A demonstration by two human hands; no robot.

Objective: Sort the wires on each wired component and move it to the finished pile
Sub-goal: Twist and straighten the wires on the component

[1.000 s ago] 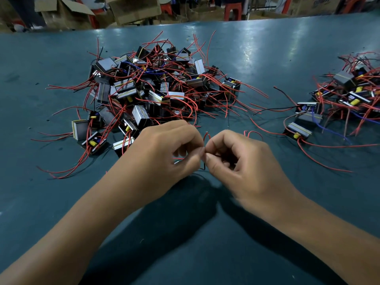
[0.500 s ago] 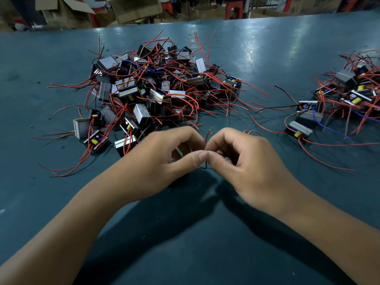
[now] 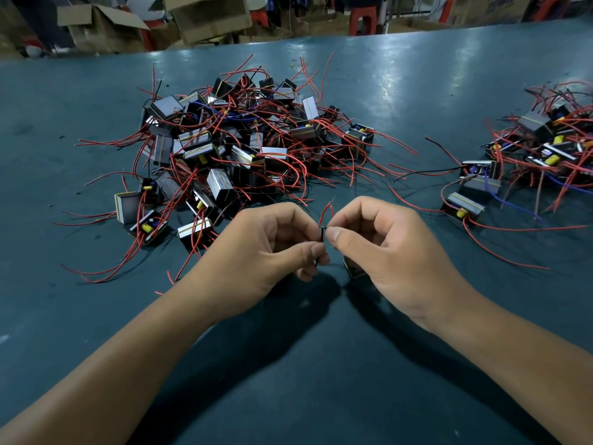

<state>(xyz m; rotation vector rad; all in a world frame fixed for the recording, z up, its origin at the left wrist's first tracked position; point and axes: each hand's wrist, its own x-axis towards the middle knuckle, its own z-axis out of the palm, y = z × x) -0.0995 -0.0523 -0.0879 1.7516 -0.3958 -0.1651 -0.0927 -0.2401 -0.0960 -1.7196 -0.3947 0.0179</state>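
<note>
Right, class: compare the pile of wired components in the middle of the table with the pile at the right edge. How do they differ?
The middle pile is plainly larger than the right pile. The middle pile lies wholly in view, just beyond both hands; the right pile is cut off by the picture's edge and lies apart from the hands. Both hold small block-shaped components trailing mostly red wires, on the same blue-green table.

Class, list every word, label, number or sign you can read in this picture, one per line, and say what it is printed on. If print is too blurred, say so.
None can be read.
Cardboard box at the top right: dark print, too blurred to read.
Wired components in the big pile and the pile at the right: no legible markings; yellow and blue parts carry none that I can see.
Table: no print.
</note>
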